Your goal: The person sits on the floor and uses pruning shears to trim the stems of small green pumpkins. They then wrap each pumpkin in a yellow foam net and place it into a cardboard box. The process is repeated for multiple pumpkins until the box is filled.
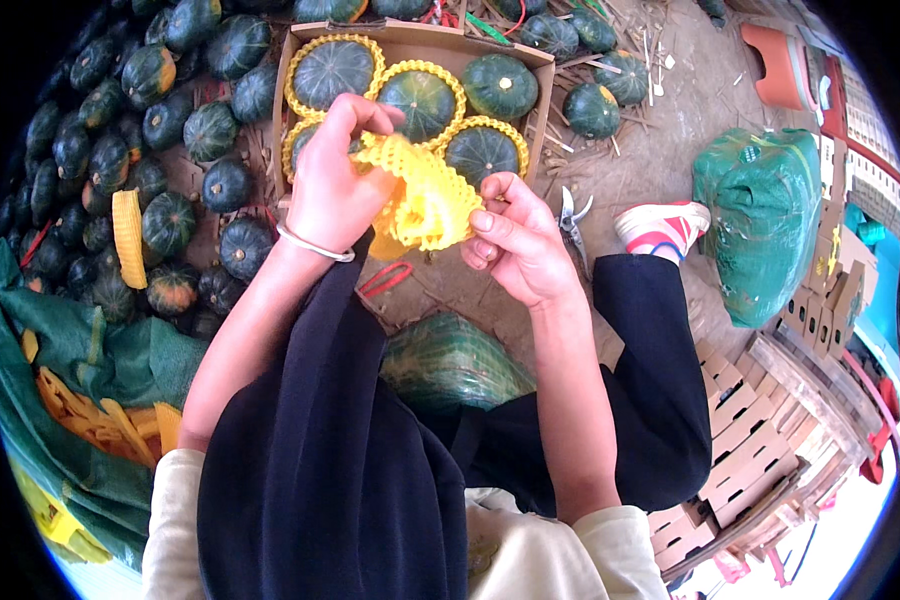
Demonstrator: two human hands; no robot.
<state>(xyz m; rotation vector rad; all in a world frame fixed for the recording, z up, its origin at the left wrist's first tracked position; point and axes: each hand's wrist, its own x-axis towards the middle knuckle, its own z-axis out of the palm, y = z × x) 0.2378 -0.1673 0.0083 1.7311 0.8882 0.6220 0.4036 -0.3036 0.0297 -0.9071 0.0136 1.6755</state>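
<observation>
Both hands hold a yellow foam net sleeve (425, 195) just over the near side of an open carton (425, 38). My left hand (335, 190) is closed on the sleeve's left part, its fingers partly hidden by it. At the sleeve's right edge, my right hand (530, 245) pinches the mesh with thumb and fingers. Several dark green pumpkins sit in the carton, most ringed by yellow foam nets, such as the one at the back left (332, 75). The back right pumpkin (500, 85) shows no net. My left hand and the sleeve hide part of the near row.
Loose pumpkins (210, 130) cover the ground at left, with a flat yellow net (128, 240) on them. Pruning shears (573, 220) lie right of my right hand. Around me are a green bag (760, 220), a green wrapped bundle (455, 365) and stacked flat cartons (750, 450).
</observation>
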